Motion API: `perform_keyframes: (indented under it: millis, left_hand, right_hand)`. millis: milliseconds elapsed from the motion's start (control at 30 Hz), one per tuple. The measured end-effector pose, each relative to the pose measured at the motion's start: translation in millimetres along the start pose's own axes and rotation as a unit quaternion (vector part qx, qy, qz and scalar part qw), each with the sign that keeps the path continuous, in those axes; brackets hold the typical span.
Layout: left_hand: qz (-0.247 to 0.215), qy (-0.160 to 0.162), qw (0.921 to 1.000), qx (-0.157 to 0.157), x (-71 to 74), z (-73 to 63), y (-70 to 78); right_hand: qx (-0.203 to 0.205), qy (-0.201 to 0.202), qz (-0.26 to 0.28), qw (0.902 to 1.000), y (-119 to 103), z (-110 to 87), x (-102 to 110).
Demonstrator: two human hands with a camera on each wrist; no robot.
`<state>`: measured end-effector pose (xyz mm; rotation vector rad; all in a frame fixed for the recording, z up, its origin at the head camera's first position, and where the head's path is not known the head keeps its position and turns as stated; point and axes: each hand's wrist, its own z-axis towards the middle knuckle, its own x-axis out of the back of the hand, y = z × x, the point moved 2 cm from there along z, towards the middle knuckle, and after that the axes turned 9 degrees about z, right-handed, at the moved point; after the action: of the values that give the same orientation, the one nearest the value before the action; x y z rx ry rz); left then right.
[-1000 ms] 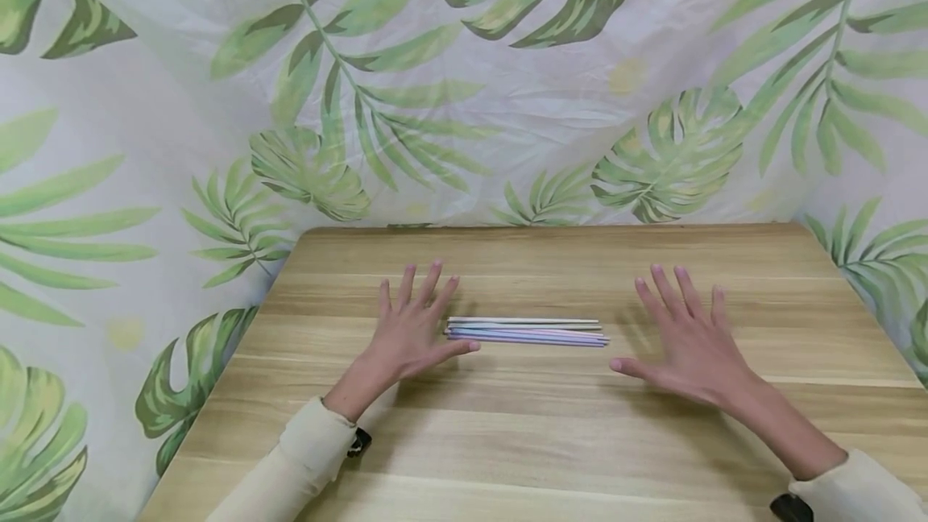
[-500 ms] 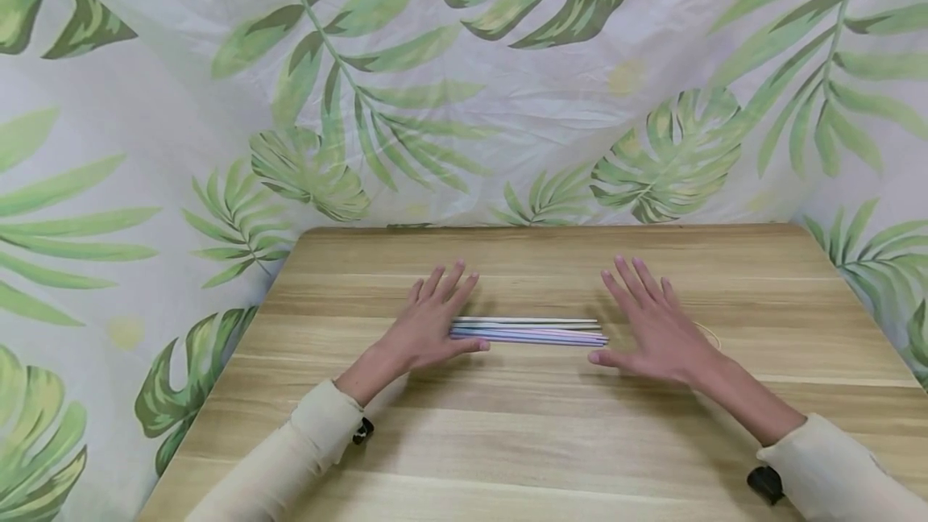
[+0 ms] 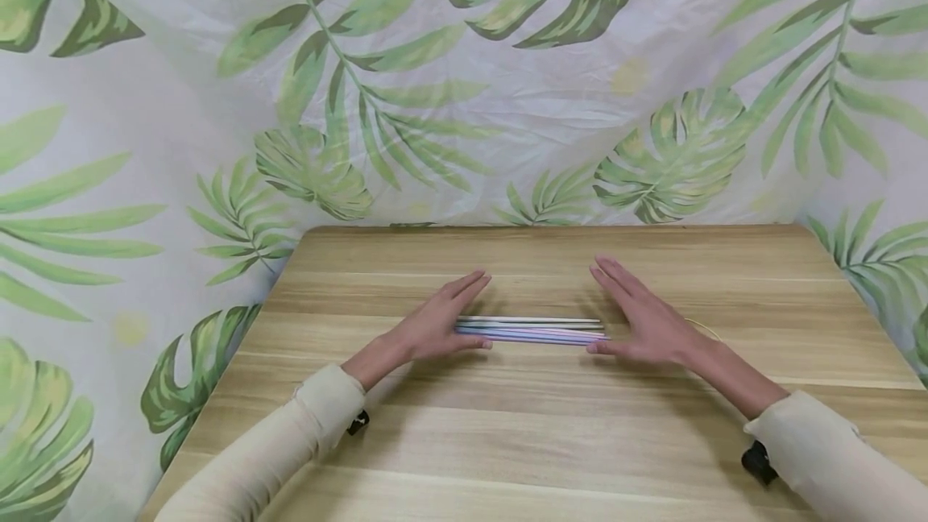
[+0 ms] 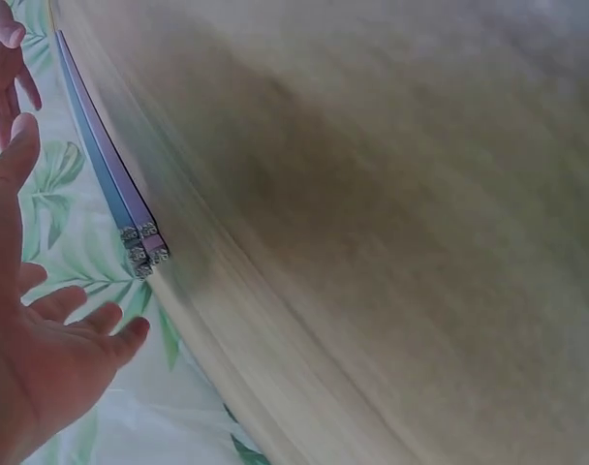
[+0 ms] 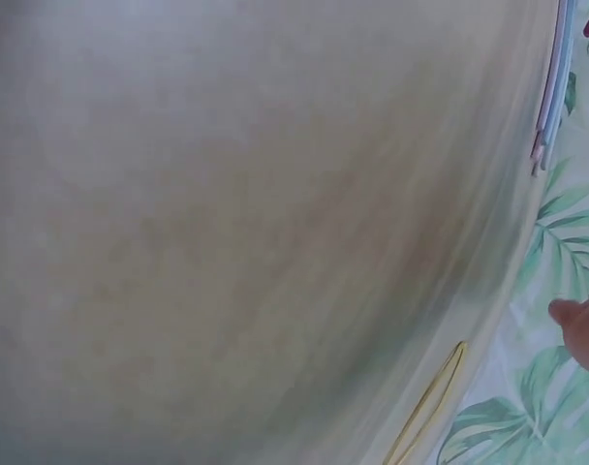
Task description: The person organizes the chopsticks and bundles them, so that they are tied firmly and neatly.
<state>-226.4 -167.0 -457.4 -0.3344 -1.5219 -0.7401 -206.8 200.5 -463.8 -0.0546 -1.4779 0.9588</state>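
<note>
A bundle of slender pastel chopsticks (image 3: 532, 334) lies crosswise on the wooden table. My left hand (image 3: 433, 327) is held at the bundle's left end, fingers extended and thumb spread toward the near side. At the opposite end my right hand (image 3: 648, 330) has the same pose, its thumb tip overlapping the bundle's end in the head view. In the left wrist view the chopsticks (image 4: 106, 160) show patterned silvery ends near the fingers of my left hand (image 4: 52, 373). A yellow rubber band (image 5: 428, 402) lies on the table beyond their right end, partly hidden by my right hand in the head view.
The wooden table (image 3: 464, 441) runs back to a hanging cloth (image 3: 536, 119) printed with green leaves. Light sleeves (image 3: 268, 449) cover both forearms, and a dark strap piece (image 3: 759, 463) shows under the right wrist.
Both hands have moved inward toward the ends of the chopsticks, the right one farther. Their fingers have drawn closer together. The rubber band has come into sight behind the right hand. The chopsticks stay put.
</note>
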Motion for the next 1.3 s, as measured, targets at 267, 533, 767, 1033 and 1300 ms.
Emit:
perform_keyframes:
  millis: [267, 533, 767, 1033, 1300]
  left_hand:
    - [-0.031, 0.001, 0.9995, -0.010, -1.9, 7.9, -4.1]
    - [-0.053, -0.011, 0.9985, -0.002, -4.7, 9.0, -7.1]
    - [-0.058, -0.004, 0.9982, -0.009, -7.2, 10.9, -10.0]
    - [-0.055, -0.007, 0.9983, -0.020, -10.7, 13.6, -12.1]
    - [-0.062, -0.014, 0.9977, -0.023, -11.1, 12.9, -13.7]
  right_hand:
    - [0.019, -0.008, 0.031, 0.9993, 5, 9.2, -3]
    - [0.030, -0.015, 0.054, 0.9980, 5, 13.3, -9]
    - [0.040, -0.008, 0.071, 0.9966, 9, 17.7, -13]
    - [0.032, -0.007, 0.082, 0.9961, 11, 18.6, -16]
    - [0.030, -0.016, 0.065, 0.9973, 10, 17.7, -18]
